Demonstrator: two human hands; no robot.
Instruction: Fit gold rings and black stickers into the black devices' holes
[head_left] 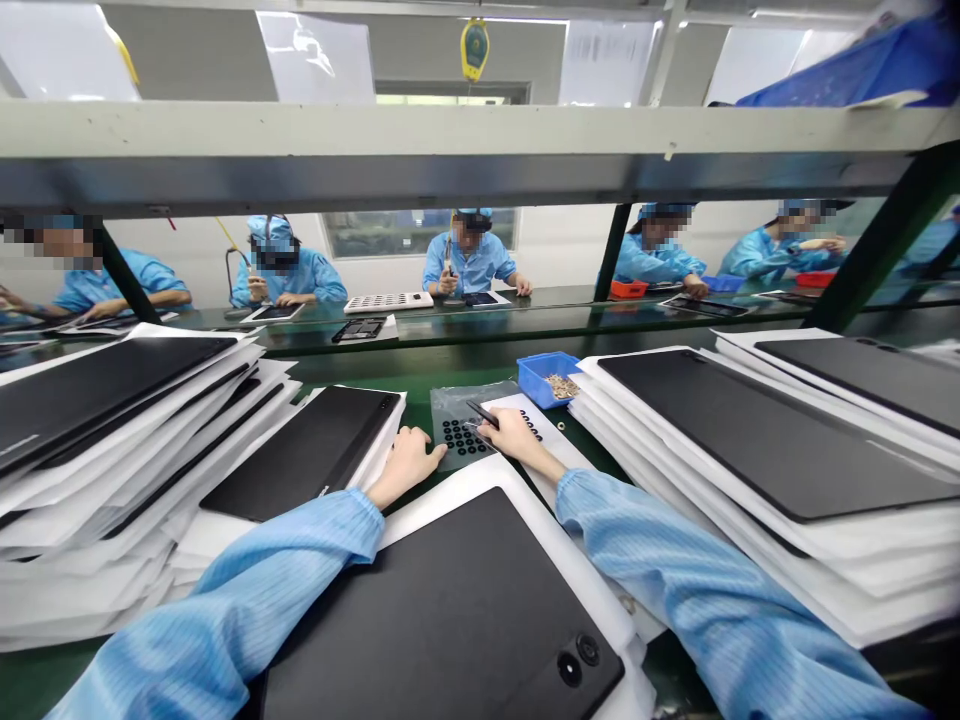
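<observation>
My right hand point(517, 436) is closed around a slim black pen-like tool point(482, 414). It is over a clear plastic sheet point(448, 405) that carries rows of black rings point(463, 437). At the left edge of this sheet lies my left hand point(407, 466), thumb and fingers apart, with nothing seen in it. Below both hands, a large black tablet point(442, 610) lies back up on white foam sheeting point(491, 475), its camera lenses at the lower right. A white strip with more black rings point(531, 424) lies partly under my right hand.
A blue bin point(541, 378) of small parts stands behind my right hand. Tablets interleaved with white sheets pile up at left point(112, 390) and right point(750, 420); another tablet point(307, 450) lies by my left forearm. A shelf point(450, 135) crosses overhead. Co-workers point(469, 255) sit opposite.
</observation>
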